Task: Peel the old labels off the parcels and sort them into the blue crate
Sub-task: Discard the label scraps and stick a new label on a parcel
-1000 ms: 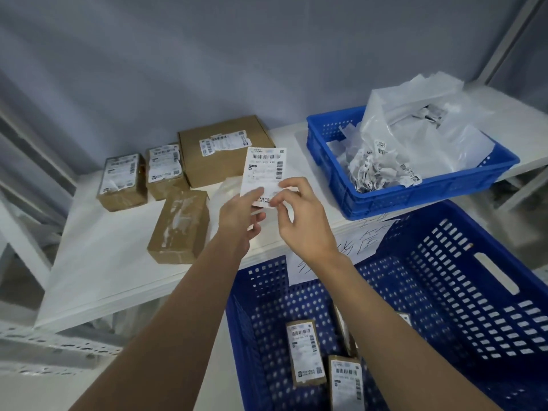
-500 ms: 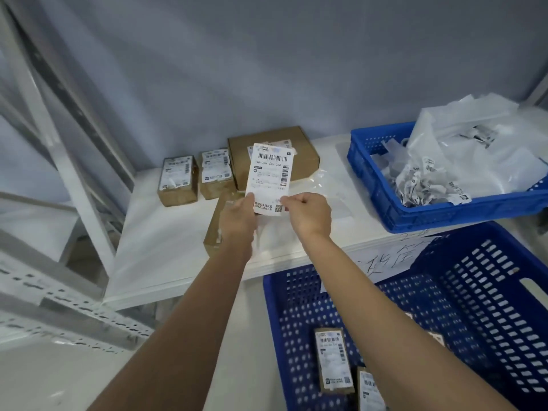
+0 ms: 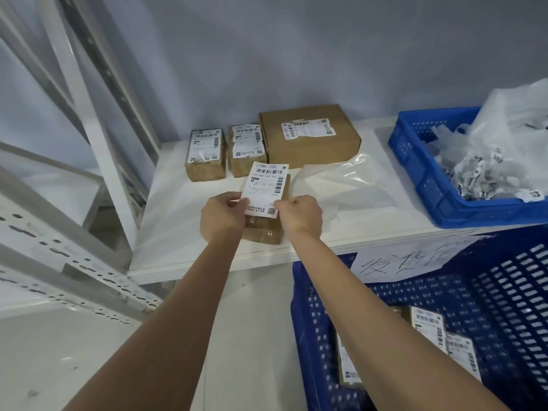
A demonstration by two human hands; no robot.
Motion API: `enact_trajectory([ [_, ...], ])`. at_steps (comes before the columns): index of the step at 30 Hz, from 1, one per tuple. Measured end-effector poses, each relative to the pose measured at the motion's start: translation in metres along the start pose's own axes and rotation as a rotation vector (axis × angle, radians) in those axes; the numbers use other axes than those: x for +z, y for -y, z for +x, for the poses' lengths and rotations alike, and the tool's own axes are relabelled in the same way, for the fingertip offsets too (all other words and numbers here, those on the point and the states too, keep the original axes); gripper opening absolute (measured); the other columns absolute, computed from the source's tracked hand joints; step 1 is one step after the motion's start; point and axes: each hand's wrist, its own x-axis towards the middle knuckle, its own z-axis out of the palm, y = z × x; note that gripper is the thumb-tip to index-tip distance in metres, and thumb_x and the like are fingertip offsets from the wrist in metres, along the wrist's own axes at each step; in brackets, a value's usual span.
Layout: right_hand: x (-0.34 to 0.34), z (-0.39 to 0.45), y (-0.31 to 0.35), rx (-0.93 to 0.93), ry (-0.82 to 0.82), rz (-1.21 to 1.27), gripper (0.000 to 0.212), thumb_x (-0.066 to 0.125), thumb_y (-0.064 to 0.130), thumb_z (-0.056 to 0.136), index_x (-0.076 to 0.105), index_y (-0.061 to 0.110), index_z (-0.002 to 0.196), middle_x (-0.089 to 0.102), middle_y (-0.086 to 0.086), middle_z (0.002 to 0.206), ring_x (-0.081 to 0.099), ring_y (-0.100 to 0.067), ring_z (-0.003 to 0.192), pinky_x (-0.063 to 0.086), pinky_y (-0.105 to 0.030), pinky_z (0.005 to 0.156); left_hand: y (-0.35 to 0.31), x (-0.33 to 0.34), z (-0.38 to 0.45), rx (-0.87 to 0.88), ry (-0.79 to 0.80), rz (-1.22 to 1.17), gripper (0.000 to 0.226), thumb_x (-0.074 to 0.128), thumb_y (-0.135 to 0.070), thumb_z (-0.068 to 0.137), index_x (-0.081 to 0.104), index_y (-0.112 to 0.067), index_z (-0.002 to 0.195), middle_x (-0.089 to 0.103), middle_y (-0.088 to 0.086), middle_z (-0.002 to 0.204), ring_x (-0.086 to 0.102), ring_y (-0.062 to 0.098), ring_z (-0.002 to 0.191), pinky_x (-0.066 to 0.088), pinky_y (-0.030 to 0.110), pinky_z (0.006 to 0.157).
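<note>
Your left hand (image 3: 221,219) and right hand (image 3: 299,215) hold one label (image 3: 265,188) between them, over a small box (image 3: 262,232) at the front edge of the white surface (image 3: 178,221). Left fingers pinch the label's lower left edge; right fingers pinch its lower right corner. Label stands nearly upright, printed face toward you, barcodes at top and right. Whether its lower edge touches the box: cannot tell.

Behind the label, along the wall: two small labelled boxes (image 3: 226,154) side by side, then a larger flat box (image 3: 308,136) with a label on top. Just right of your hands, a clear plastic sheet (image 3: 341,185) lies on the surface.

Right end of the surface: a blue tray (image 3: 421,173) heaped with peeled labels and backing paper (image 3: 498,155).

Below the surface, on the right: the blue crate (image 3: 314,336), labelled parcels (image 3: 430,327) inside. A handwritten paper sign (image 3: 394,262) hangs over its far rim.
</note>
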Motion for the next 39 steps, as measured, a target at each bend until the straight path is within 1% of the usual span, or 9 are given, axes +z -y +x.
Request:
enact_trajectory([
  [4,0.007,0.004,-0.007,-0.001,-0.029,-0.043,0.011,0.062,0.019,0.083,0.069,0.011,0.079,0.071,-0.004,0.087,0.065,-0.027,0.081,0.047,-0.028,0.063,0.012,0.009,0.006,-0.009,0.003,0.016,0.029,0.064,-0.028,0.092,0.069,-0.028,0.12,0.072,-0.003,0.11,0.064,0.021,0.106,0.045,0.029,0.084],
  [11,0.017,0.003,-0.021,-0.039,-0.067,-0.055,0.019,0.07,0.021,0.08,0.056,0.017,0.069,0.064,0.001,0.081,0.065,-0.025,0.086,0.054,-0.034,0.072,0.03,0.016,0.013,-0.02,0.044,0.019,0.046,0.065,-0.038,0.091,0.052,-0.029,0.134,0.059,0.0,0.11,0.056,0.02,0.095,0.041,0.031,0.08],
  [15,0.018,0.009,-0.029,-0.037,-0.11,0.079,0.041,0.078,0.021,0.075,0.045,0.013,0.097,0.059,-0.003,0.095,0.061,-0.024,0.09,0.052,-0.036,0.076,0.041,0.023,0.012,-0.036,0.111,-0.036,0.032,0.054,-0.042,0.096,0.068,-0.025,0.119,0.069,0.001,0.113,0.059,0.019,0.094,0.046,0.03,0.085],
  [18,0.018,0.008,-0.032,-0.167,-0.089,0.031,0.02,0.07,0.015,0.084,0.054,0.014,0.097,0.061,0.007,0.079,0.065,-0.021,0.088,0.053,-0.035,0.08,0.042,0.021,0.003,-0.067,0.061,-0.096,0.033,0.056,-0.042,0.095,0.071,-0.021,0.116,0.073,0.0,0.108,0.061,0.019,0.095,0.043,0.027,0.08],
  [21,0.022,0.004,-0.032,-0.315,-0.118,-0.117,0.016,0.062,0.011,0.089,0.058,0.013,0.105,0.068,-0.001,0.099,0.065,-0.023,0.095,0.052,-0.035,0.082,0.045,0.016,-0.006,-0.083,0.035,-0.113,0.033,0.058,-0.042,0.095,0.068,-0.019,0.115,0.071,0.003,0.111,0.063,0.023,0.097,0.043,0.029,0.078],
  [25,0.026,0.008,-0.019,-0.718,0.039,-0.657,0.064,0.057,0.003,0.088,0.033,0.012,0.147,0.029,-0.004,0.154,0.029,-0.021,0.141,0.034,-0.033,0.109,0.036,0.015,-0.008,0.208,-0.014,0.24,0.052,0.053,-0.029,0.096,0.041,-0.018,0.146,0.041,0.006,0.145,0.042,0.025,0.129,0.042,0.039,0.092],
  [29,0.031,0.026,-0.024,-0.738,0.253,-0.774,0.057,0.038,0.009,0.098,0.023,0.015,0.153,0.011,0.001,0.163,0.005,-0.009,0.149,0.015,-0.032,0.12,0.027,0.014,0.008,0.466,0.248,0.682,0.066,0.036,-0.028,0.1,0.006,-0.021,0.158,-0.003,-0.002,0.166,0.005,0.021,0.151,0.018,0.039,0.119],
  [35,0.045,0.032,-0.033,-0.878,-0.122,-0.801,0.038,0.033,0.029,0.1,0.046,0.021,0.134,0.046,0.005,0.138,0.038,-0.014,0.125,0.027,-0.033,0.102,0.038,0.017,0.024,0.628,0.053,0.836,0.049,0.026,-0.033,0.102,0.032,-0.017,0.148,0.033,0.006,0.152,0.041,0.03,0.129,0.03,0.041,0.108],
  [39,0.048,0.038,-0.034,-0.775,0.01,-0.904,0.055,0.025,0.034,0.102,0.019,0.017,0.154,0.014,-0.006,0.161,0.01,-0.017,0.148,0.011,-0.038,0.118,0.039,0.015,0.032,0.634,0.045,0.988,0.053,0.017,-0.036,0.103,0.02,-0.024,0.155,0.027,0.004,0.153,0.033,0.032,0.134,0.026,0.049,0.11],
])
